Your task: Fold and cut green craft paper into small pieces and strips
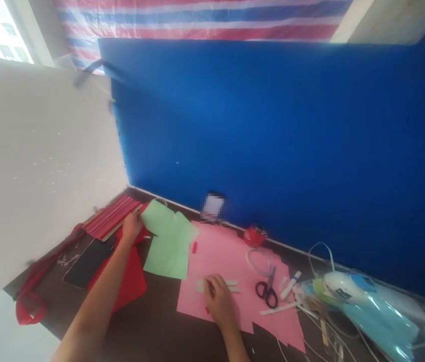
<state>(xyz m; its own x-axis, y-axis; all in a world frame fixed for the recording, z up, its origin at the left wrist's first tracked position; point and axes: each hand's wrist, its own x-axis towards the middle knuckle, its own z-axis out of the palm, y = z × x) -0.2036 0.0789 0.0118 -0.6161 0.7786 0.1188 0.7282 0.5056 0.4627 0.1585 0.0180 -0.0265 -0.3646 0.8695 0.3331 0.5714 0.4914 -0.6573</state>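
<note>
My left hand (132, 227) reaches to the back left, its fingers closed between the red pleated paper (112, 217) and a light green sheet (159, 216). What it grips, if anything, is hidden. Curled fingers of my right hand (218, 297) rest over thin pale green paper strips (232, 283), which lie across the pink paper (216, 251) and show on both sides of the hand. Whether the fingertips pinch a strip is unclear. Small red pieces (194, 247) lie on the pink paper. Red paper (131, 286) spreads beneath my left forearm.
Black-handled scissors (267, 294), a white marker (290, 285) and a red tape dispenser (255, 235) lie to the right. Plastic packaging (378, 311) and cables crowd the far right. A dark phone (88, 264) and red ribbon (31, 301) are at left. A blue partition (272, 141) stands behind.
</note>
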